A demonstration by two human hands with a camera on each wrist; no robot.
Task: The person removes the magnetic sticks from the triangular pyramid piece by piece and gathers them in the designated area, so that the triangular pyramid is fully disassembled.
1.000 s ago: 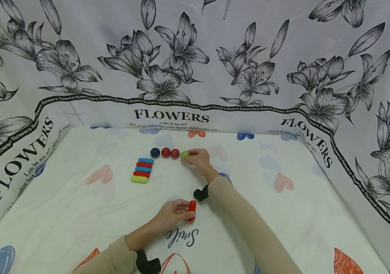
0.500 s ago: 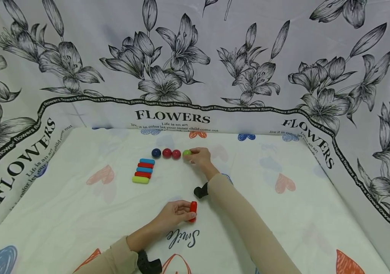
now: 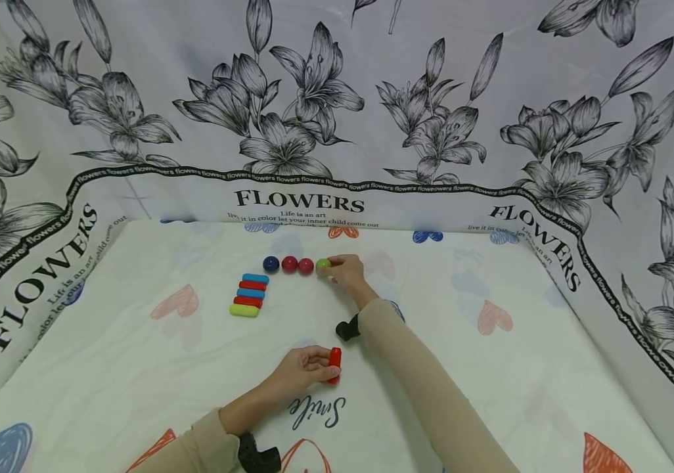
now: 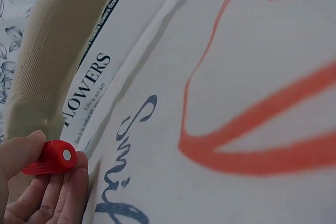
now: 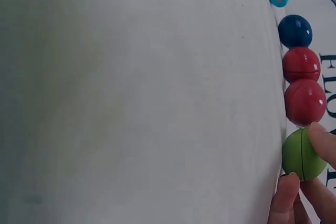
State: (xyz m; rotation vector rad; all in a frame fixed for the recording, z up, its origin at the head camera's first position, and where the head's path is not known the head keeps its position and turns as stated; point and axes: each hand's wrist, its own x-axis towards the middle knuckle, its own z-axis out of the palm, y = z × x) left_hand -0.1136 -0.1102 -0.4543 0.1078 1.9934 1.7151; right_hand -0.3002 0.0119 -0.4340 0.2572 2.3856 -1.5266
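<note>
My right hand (image 3: 345,272) pinches a green ball (image 5: 303,155) between thumb and fingers at the right end of a row of balls. Beside it in that row are a red ball (image 3: 305,266), a second red ball (image 3: 290,265) and a dark blue ball (image 3: 270,264). Nearer to me, my left hand (image 3: 301,368) holds a red stick (image 3: 334,365) upright between thumb and fingers. A pale disc shows on that stick's end (image 4: 66,155) in the left wrist view.
Left of the hands, several blue, red and yellow-green sticks (image 3: 249,294) lie stacked side by side below the balls. A white cloth (image 3: 431,381) with printed hearts and lettering covers the table. A flower-printed curtain (image 3: 372,144) rises behind it.
The green ball and right hand shifted slightly right within the first half second, along with a small drift of the whole view. Both hands keep their hold.
</note>
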